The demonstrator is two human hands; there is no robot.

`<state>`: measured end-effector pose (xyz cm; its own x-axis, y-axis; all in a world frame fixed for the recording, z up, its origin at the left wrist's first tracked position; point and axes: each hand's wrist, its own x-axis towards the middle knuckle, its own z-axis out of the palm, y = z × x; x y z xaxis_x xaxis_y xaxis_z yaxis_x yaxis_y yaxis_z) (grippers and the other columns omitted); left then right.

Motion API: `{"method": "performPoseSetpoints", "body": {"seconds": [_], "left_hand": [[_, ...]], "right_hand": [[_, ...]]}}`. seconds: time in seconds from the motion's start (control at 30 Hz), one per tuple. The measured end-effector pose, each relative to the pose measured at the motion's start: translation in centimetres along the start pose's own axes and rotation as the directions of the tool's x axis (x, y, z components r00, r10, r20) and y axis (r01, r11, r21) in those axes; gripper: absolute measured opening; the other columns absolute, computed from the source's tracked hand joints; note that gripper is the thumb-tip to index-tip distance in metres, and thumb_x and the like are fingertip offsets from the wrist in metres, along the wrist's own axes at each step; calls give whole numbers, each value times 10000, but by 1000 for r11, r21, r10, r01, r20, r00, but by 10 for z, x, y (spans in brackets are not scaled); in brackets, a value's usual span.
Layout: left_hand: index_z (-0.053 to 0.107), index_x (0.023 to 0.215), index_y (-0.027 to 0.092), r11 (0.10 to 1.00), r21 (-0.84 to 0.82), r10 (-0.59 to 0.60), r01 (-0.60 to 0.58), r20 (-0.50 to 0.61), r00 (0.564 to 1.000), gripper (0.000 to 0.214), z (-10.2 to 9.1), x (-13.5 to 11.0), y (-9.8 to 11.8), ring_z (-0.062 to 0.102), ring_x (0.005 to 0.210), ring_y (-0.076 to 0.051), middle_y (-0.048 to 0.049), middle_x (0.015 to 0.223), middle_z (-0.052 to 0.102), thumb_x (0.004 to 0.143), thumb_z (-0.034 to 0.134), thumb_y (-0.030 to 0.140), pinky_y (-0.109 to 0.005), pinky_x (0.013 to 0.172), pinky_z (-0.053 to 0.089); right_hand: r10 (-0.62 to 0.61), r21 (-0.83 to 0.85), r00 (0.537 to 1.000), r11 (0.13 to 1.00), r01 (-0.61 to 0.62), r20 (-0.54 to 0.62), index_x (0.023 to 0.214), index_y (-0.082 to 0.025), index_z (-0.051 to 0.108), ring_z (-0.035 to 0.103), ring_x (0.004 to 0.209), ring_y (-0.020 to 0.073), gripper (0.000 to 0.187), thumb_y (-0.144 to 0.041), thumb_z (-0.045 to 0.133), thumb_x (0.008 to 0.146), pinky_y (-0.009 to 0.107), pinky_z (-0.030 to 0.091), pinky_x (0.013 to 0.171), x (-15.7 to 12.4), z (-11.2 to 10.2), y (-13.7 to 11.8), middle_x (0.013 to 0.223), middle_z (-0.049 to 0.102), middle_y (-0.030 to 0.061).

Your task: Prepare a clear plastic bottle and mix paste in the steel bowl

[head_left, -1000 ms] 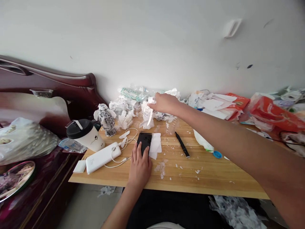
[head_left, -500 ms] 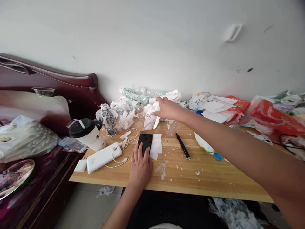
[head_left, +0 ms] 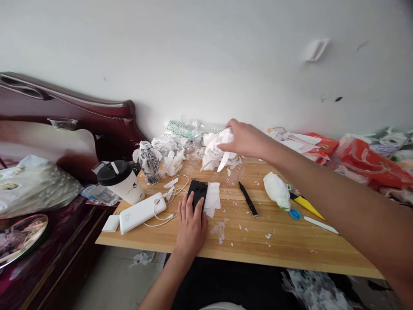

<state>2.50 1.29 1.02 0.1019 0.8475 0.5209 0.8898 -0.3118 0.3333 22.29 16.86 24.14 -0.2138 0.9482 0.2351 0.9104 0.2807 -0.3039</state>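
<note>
Toward the back of the wooden table, my right hand (head_left: 240, 140) is closed on a white crumpled paper bundle (head_left: 213, 148) with a narrow strip hanging from it. My left hand (head_left: 192, 221) lies flat with spread fingers on a black phone (head_left: 197, 191). White paper pieces (head_left: 213, 196) stick out beside the phone. A black pen (head_left: 248, 199) lies to the right of them. Left of the phone, a white cable (head_left: 158, 221) curls by a white power bank (head_left: 142, 213). A mottled black-and-white vase-like object (head_left: 150, 161) stands upright behind the power bank.
A lidded cup (head_left: 129, 187) stands at the left table edge (head_left: 105, 239). On the right are a white paper-covered lump (head_left: 276, 189), a blue cap (head_left: 294, 214), a yellow-and-black tool (head_left: 308, 206) and a white stick (head_left: 319, 224). Red bags (head_left: 371, 159) pile up behind my right arm.
My right hand has moved to the right and slightly up with the paper bundle. Its arm has uncovered the yellow tool and white stick. My left hand stays on the phone.
</note>
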Motion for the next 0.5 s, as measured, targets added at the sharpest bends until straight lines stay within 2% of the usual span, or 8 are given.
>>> {"method": "performPoseSetpoints", "body": {"seconds": [0.1,0.17,0.2,0.23,0.3,0.37,0.43,0.5], "left_hand": [[535,1395,231,959,-279,-52,46,-15,999,383,-20,-8,8,322,1529,-316,-157,1545,472,1019,469,204,-604,1208,337],[528,1401,255,850,-504,-145,152,54,988,371,-36,-16,17,416,1477,-291,-143,1523,506,1035,470,284,-547,1189,392],[529,1403,263,762,-610,-191,218,110,975,377,-44,-19,22,473,1437,-287,-137,1509,530,1036,480,335,-520,1170,425],[530,1407,267,650,-706,-226,281,173,959,395,-51,-22,26,518,1399,-289,-134,1496,552,1032,490,383,-498,1145,457],[543,1407,261,392,-846,-260,362,276,925,446,-63,-27,34,578,1339,-305,-137,1460,598,1017,503,472,-475,1077,521],[572,1390,249,178,-907,-278,381,325,904,484,-72,-33,38,611,1297,-322,-145,1416,637,999,514,528,-466,1005,567],[621,1346,243,89,-916,-310,391,348,885,485,-78,-40,40,655,1232,-323,-142,1361,678,965,576,541,-451,967,586],[663,1296,243,80,-902,-349,425,374,859,491,-81,-50,38,688,1180,-328,-133,1312,712,903,676,536,-446,966,588]], "right_hand": [[96,164,978,984,-66,-184,1201,-249,571,648,820,301,641,-582,810,709,402,487,661,-50,-21,6,995,676,103],[219,405,941,909,-101,-257,1194,-281,583,667,882,307,629,-597,820,705,428,531,706,-97,-14,2,1075,679,103],[286,553,922,827,-100,-260,1200,-293,585,677,911,305,629,-585,830,700,438,554,734,-121,-3,-4,1119,681,99],[359,712,907,694,-102,-220,1202,-300,582,687,953,309,623,-561,841,698,452,574,770,-146,12,-11,1167,683,98],[448,940,893,323,-107,-52,1228,-318,577,679,1099,323,567,-539,802,757,494,575,899,-191,51,-31,1252,683,91],[402,994,909,-44,-102,112,1324,-346,563,632,1232,333,574,-581,709,821,537,542,988,-226,92,-52,1334,666,85],[329,942,908,-292,-163,259,1356,-355,576,598,1289,337,613,-645,675,826,549,523,1019,-249,126,-72,1356,662,82],[238,886,917,-417,-202,321,1344,-345,600,590,1297,352,719,-668,766,725,535,526,1019,-262,147,-86,1338,674,88]]}}
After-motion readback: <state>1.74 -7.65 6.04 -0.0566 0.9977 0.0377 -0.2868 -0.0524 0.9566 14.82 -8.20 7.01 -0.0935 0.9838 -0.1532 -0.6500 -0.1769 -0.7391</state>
